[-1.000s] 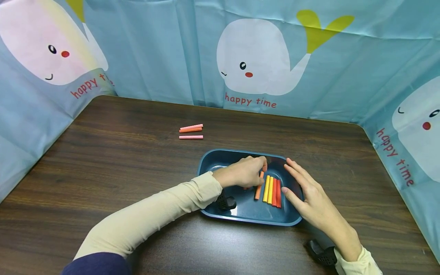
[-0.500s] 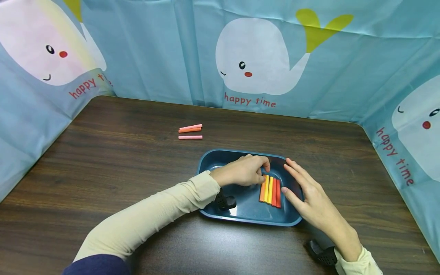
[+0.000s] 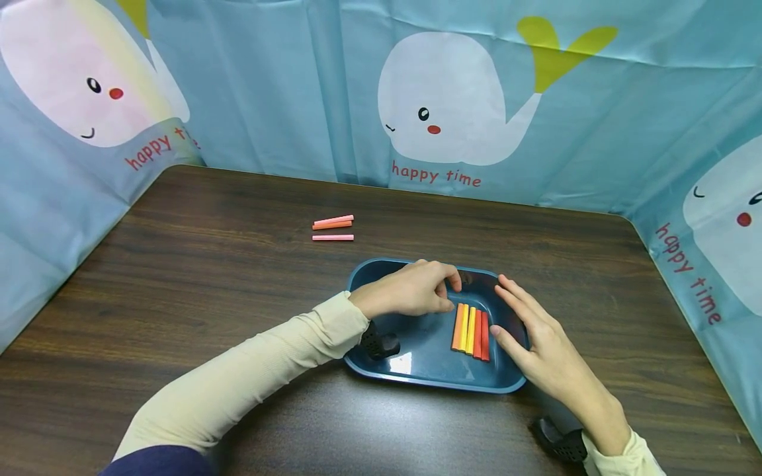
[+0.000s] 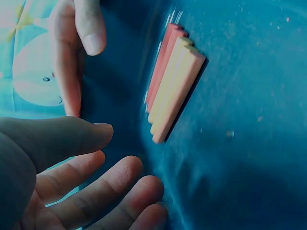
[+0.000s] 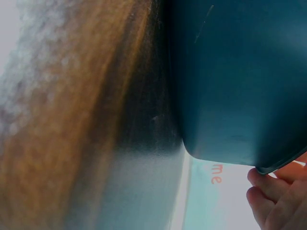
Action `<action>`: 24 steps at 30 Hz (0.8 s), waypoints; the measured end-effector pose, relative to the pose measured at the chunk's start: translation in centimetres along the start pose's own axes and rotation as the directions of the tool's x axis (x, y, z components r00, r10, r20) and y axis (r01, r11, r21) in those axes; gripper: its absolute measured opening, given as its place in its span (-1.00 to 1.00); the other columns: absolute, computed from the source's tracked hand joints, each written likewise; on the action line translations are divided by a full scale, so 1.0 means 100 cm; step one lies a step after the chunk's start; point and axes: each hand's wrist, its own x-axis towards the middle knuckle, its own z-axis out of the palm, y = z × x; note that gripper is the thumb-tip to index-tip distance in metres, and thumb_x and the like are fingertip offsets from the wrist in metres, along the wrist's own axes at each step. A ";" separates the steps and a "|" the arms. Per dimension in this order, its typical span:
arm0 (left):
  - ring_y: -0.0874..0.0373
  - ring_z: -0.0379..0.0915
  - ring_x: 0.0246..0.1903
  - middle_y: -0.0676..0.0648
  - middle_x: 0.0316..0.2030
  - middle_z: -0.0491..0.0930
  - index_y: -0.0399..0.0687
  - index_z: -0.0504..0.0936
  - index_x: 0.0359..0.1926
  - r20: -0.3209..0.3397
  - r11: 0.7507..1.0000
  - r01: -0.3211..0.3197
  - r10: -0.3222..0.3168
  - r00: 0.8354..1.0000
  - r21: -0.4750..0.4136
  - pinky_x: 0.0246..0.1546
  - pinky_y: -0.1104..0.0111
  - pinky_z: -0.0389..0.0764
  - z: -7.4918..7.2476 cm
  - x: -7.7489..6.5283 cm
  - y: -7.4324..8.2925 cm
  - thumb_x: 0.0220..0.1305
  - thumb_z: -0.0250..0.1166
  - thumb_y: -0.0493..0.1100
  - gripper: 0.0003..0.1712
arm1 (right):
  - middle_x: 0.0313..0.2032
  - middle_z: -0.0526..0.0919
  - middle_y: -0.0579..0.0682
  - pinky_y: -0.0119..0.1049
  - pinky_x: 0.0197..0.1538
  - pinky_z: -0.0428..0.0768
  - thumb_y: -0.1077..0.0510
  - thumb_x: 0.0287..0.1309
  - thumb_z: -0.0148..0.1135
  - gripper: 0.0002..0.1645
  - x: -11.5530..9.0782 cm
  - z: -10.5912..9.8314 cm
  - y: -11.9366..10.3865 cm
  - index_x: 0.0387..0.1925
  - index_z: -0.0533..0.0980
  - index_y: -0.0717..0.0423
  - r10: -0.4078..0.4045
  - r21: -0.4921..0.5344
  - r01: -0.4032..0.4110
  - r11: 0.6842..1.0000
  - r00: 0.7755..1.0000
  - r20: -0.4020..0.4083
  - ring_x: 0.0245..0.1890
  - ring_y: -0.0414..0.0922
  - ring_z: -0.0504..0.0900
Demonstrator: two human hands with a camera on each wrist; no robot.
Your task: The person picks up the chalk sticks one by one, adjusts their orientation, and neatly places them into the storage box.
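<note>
In the head view a blue plastic tray (image 3: 411, 380) holds a side-by-side row of slim round sticks: an orange stick (image 3: 457, 327) at the left, yellow sticks (image 3: 467, 330) in the middle and red sticks (image 3: 481, 336) at the right. My left hand (image 3: 411, 289) hovers over the tray just left of the row's far end, fingers loosely bent and holding nothing. Its fingertips are apart from the sticks in the left wrist view. My right hand (image 3: 544, 344) rests at the tray's right end, fingers extended along the rim and thumb pointing inward over it.
Two pink sticks (image 3: 333, 237) and an orange one between them lie on the dark wooden table (image 3: 238, 264) behind the tray. A blue curtain (image 3: 286, 86) printed with whales encloses the table's back and sides.
My left hand slid the orange stick right against the yellow ones, let go of it and drew back to the left. My right hand stayed at the tray's end.
</note>
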 end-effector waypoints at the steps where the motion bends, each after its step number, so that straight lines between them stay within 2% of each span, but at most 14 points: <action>1: 0.23 0.42 -0.53 -0.01 -0.44 0.55 -0.13 0.56 0.10 -0.010 1.000 0.003 -0.003 1.000 -0.002 -0.52 0.47 0.39 -0.002 -0.001 -0.001 0.32 0.33 -0.17 -0.64 | 0.48 0.24 0.12 -0.83 0.27 0.00 0.22 0.20 0.34 -0.21 0.000 0.000 0.000 0.42 0.27 0.18 0.003 -0.003 -0.003 1.000 1.000 0.002 0.39 0.21 0.31; 6: 0.21 0.46 -0.50 -0.01 -0.43 0.58 -0.14 0.56 0.10 -0.050 1.000 0.004 -0.005 0.999 -0.018 -0.45 0.44 0.43 -0.010 -0.007 -0.003 0.30 0.34 -0.19 -0.64 | 0.48 0.23 0.09 -0.83 0.25 0.00 0.21 0.19 0.35 -0.19 -0.001 0.000 0.000 0.44 0.27 0.14 0.019 -0.016 -0.019 1.000 1.000 0.009 0.40 0.18 0.31; 12: 0.21 0.49 -0.43 0.01 -0.38 0.64 -0.15 0.60 0.11 -0.100 1.000 -0.012 0.012 0.995 0.004 -0.38 0.46 0.44 -0.023 -0.014 -0.003 0.31 0.33 -0.18 -0.64 | 0.49 0.22 0.08 -0.79 0.25 0.03 0.18 0.20 0.35 -0.20 -0.002 -0.001 -0.002 0.44 0.27 0.13 0.036 -0.026 -0.036 0.999 0.999 0.014 0.40 0.20 0.31; 14: 0.20 0.49 -0.41 0.01 -0.36 0.65 -0.14 0.61 0.11 -0.115 1.000 -0.017 0.017 0.993 -0.001 -0.38 0.46 0.44 -0.027 -0.015 -0.003 0.32 0.32 -0.18 -0.64 | 0.49 0.22 0.07 -0.57 0.35 0.23 0.17 0.20 0.35 -0.19 -0.002 -0.001 -0.002 0.44 0.27 0.12 0.050 -0.037 -0.049 0.998 0.999 0.018 0.40 0.19 0.31; 15: 0.20 0.49 -0.40 0.01 -0.36 0.64 -0.13 0.61 0.11 -0.122 1.000 -0.020 0.019 0.992 -0.004 -0.38 0.46 0.44 -0.029 -0.016 -0.004 0.32 0.32 -0.18 -0.64 | 0.49 0.22 0.06 -0.55 0.34 0.24 0.16 0.20 0.35 -0.19 -0.002 -0.001 -0.003 0.44 0.27 0.11 0.057 -0.042 -0.056 0.998 0.998 0.021 0.40 0.19 0.31; 16: 0.19 0.49 -0.39 0.01 -0.36 0.64 -0.13 0.61 0.11 -0.130 1.000 -0.024 0.022 0.991 -0.009 -0.38 0.46 0.45 -0.030 -0.017 -0.004 0.32 0.32 -0.19 -0.65 | 0.49 0.22 0.06 -0.41 0.36 0.32 0.15 0.20 0.35 -0.19 -0.002 0.000 -0.003 0.44 0.27 0.11 0.062 -0.046 -0.061 0.997 0.998 0.022 0.40 0.18 0.31; 17: 0.19 0.50 -0.38 0.01 -0.35 0.64 -0.13 0.62 0.10 -0.137 1.000 -0.027 0.025 0.990 -0.012 -0.37 0.46 0.45 -0.032 -0.018 -0.005 0.32 0.32 -0.19 -0.65 | 0.49 0.22 0.06 -0.40 0.37 0.31 0.15 0.21 0.35 -0.19 -0.002 0.000 -0.003 0.44 0.27 0.10 0.064 -0.047 -0.062 0.997 0.998 0.022 0.40 0.18 0.31; 19: 0.18 0.50 -0.37 0.00 -0.35 0.63 -0.13 0.62 0.10 -0.154 0.999 -0.034 0.031 0.988 -0.016 -0.36 0.47 0.46 -0.034 -0.020 -0.007 0.32 0.32 -0.20 -0.67 | 0.49 0.22 0.08 -0.45 0.38 0.28 0.15 0.21 0.35 -0.20 -0.002 0.000 -0.003 0.44 0.26 0.11 0.061 -0.046 -0.060 0.997 0.998 0.021 0.40 0.19 0.31; 21: 0.19 0.50 -0.37 0.00 -0.34 0.64 -0.13 0.63 0.09 -0.169 0.999 -0.037 0.034 0.985 -0.017 -0.35 0.47 0.47 -0.037 -0.022 -0.009 0.32 0.31 -0.21 -0.67 | 0.49 0.22 0.08 -0.70 0.31 0.10 0.15 0.22 0.34 -0.20 -0.002 0.001 -0.003 0.44 0.26 0.11 0.057 -0.041 -0.056 0.998 0.998 0.020 0.40 0.19 0.31; 22: 0.18 0.50 -0.36 0.00 -0.32 0.64 -0.13 0.63 0.09 -0.175 0.999 -0.036 0.032 0.984 -0.019 -0.34 0.47 0.48 -0.038 -0.023 -0.010 0.32 0.31 -0.22 -0.67 | 0.49 0.22 0.09 -0.60 0.37 0.17 0.15 0.22 0.34 -0.21 -0.001 0.001 -0.003 0.44 0.26 0.11 0.055 -0.041 -0.054 0.998 0.998 0.019 0.40 0.19 0.31; 23: 0.19 0.51 -0.35 0.00 -0.31 0.65 -0.13 0.63 0.09 -0.181 0.999 -0.034 0.030 0.983 -0.019 -0.33 0.46 0.49 -0.040 -0.024 -0.011 0.33 0.31 -0.22 -0.68 | 0.48 0.22 0.09 -0.71 0.31 0.08 0.15 0.22 0.34 -0.20 -0.001 0.001 -0.003 0.44 0.26 0.11 0.054 -0.040 -0.053 0.998 0.998 0.019 0.40 0.19 0.31; 24: 0.19 0.51 -0.34 0.00 -0.30 0.65 -0.13 0.63 0.09 -0.186 0.999 -0.033 0.028 0.982 -0.021 -0.31 0.46 0.50 -0.042 -0.025 -0.013 0.33 0.30 -0.22 -0.68 | 0.48 0.23 0.09 -0.72 0.31 0.07 0.15 0.22 0.34 -0.20 -0.001 0.001 -0.003 0.44 0.26 0.12 0.051 -0.041 -0.051 0.998 0.999 0.017 0.40 0.19 0.31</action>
